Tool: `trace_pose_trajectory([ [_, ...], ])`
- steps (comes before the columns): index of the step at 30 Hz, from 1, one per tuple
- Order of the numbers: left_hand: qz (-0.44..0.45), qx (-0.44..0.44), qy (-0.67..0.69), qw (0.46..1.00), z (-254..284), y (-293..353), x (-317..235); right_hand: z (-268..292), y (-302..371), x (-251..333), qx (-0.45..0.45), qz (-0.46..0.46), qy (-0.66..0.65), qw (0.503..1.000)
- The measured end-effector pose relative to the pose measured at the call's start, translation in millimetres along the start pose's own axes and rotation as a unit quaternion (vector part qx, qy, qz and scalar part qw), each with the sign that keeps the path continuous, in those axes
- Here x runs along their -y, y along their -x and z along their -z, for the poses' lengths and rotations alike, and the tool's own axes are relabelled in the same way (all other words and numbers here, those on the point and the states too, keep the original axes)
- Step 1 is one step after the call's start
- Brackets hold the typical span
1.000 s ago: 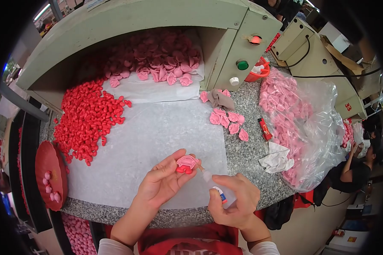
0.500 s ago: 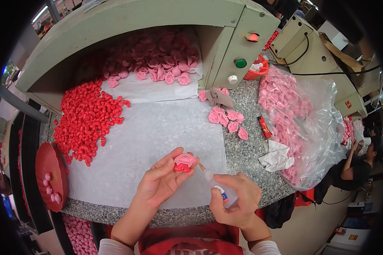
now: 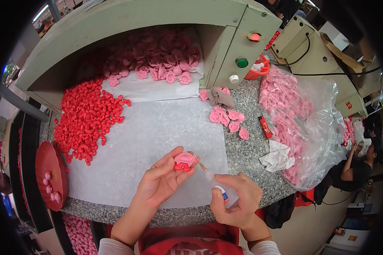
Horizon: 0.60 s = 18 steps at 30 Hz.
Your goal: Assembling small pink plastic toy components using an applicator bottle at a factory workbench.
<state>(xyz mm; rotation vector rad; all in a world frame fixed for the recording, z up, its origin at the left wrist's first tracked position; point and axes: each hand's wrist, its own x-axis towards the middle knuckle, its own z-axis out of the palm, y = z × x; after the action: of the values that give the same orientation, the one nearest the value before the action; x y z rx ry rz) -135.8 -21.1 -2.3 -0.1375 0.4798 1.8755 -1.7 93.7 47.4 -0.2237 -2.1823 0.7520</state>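
Pinched in the fingers of my left hand (image 3: 164, 173) is a small moulded piece, its pink shell-like part (image 3: 185, 158) uppermost and a red lobed part (image 3: 182, 166) below, against it. My right hand (image 3: 239, 202) grips a translucent squeeze bottle (image 3: 225, 185) with a blue, white and red label. The bottle's thin nozzle (image 3: 202, 166) points up and left, its tip close to the right edge of the piece; whether they touch I cannot tell. Both hands are above the white sheet (image 3: 149, 127) on the granite worktop (image 3: 247, 148).
Red pieces (image 3: 87, 123) are heaped at left, beside a red dish (image 3: 51, 165) holding pink balls. Pink pieces (image 3: 157, 63) fill the green machine's opening (image 3: 127, 23). At right lie loose pink pieces (image 3: 233, 126), a red lighter (image 3: 265, 127), a white cloth (image 3: 277, 155) and a plastic bag (image 3: 319, 127).
The small piece has tipped very slightly, showing a little more of its red part. Both hands stay almost in the same place.
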Motion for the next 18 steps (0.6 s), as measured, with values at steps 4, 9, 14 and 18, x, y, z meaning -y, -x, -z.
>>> trace_pose_trajectory([
  [4,-0.001,0.002,0.000,1.000,-0.1,-1.1,0.2,0.8,0.9,0.1,-0.002,0.003,0.001,1.000],
  [9,-0.001,0.004,-0.002,1.000,-0.9,-0.1,-0.1,2.2,3.2,2.3,0.016,-0.009,0.007,1.000],
  [14,-0.001,0.007,-0.002,1.000,0.5,-1.5,0.2,-0.3,1.0,1.0,0.008,-0.003,0.003,1.000],
  [18,-0.003,0.008,-0.004,1.000,1.3,-1.5,0.2,-1.8,0.4,0.5,0.003,0.001,0.000,1.000],
])
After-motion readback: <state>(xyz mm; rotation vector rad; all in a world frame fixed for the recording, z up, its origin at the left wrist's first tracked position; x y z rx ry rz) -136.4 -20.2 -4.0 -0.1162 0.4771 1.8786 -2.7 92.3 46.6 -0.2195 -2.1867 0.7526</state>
